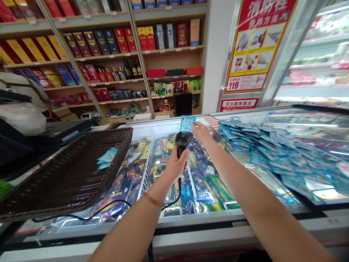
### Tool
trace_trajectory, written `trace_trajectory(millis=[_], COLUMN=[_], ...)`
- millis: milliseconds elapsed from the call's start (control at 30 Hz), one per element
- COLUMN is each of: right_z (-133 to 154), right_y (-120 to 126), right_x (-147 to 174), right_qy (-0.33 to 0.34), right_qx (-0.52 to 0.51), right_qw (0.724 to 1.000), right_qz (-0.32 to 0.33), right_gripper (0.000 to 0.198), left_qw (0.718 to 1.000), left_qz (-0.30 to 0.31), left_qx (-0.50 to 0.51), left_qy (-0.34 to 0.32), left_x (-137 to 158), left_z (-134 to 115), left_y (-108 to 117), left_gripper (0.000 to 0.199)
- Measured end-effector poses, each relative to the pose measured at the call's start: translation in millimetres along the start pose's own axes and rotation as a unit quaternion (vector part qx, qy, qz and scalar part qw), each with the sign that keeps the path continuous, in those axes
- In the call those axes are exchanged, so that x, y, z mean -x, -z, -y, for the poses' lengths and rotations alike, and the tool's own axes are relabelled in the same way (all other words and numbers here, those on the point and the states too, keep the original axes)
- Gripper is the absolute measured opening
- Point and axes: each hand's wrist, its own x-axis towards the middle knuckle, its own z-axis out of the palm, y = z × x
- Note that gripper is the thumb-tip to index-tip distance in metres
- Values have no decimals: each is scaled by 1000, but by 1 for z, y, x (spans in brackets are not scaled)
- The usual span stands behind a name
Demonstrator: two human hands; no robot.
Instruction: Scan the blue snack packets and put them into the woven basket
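Wrapped around the handle of a black corded barcode scanner [183, 137] is my left hand [176, 163], near the middle of the view. My right hand [201, 133] pinches the right edge of a small light-blue packet [187, 123], held up just behind the scanner's head. The scanner covers the packet's lower part. To the right, a wide heap of similar blue packets [272, 145] lies on the freezer's glass top. A few more blue packets [108, 158] rest in a brown wicker basket [79, 174] on the left.
Below my hands is a chest freezer [212, 225] with wire dividers [145, 163] and packaged goods under glass. The scanner's black cable [109, 204] runs left past the basket. Shelves of boxes and bottles [131, 69] stand behind. A red fire-safety poster [256, 47] hangs at the back right.
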Motion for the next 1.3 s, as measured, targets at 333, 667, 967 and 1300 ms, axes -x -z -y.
trace_trajectory(millis=[333, 667, 967, 1300], right_z=[-3, -13, -21, -29], right_y=[1, 1, -99, -262], right_x=[-3, -7, 12, 50], right_qy=[12, -10, -105, -148], right_qx=[13, -7, -18, 30], right_qw=[1000, 1000, 993, 976], right_qz=[-16, -26, 55, 159], right_gripper=[27, 24, 18, 8], left_qw=[1000, 999, 972, 913], left_qz=[7, -30, -223, -401], left_qx=[-1, 20, 62, 67], left_qy=[4, 22, 39, -25], left_x=[-1, -1, 11, 65], left_z=[2, 1, -63, -92], left_y=[1, 1, 67, 167], left_gripper=[51, 48, 35, 29])
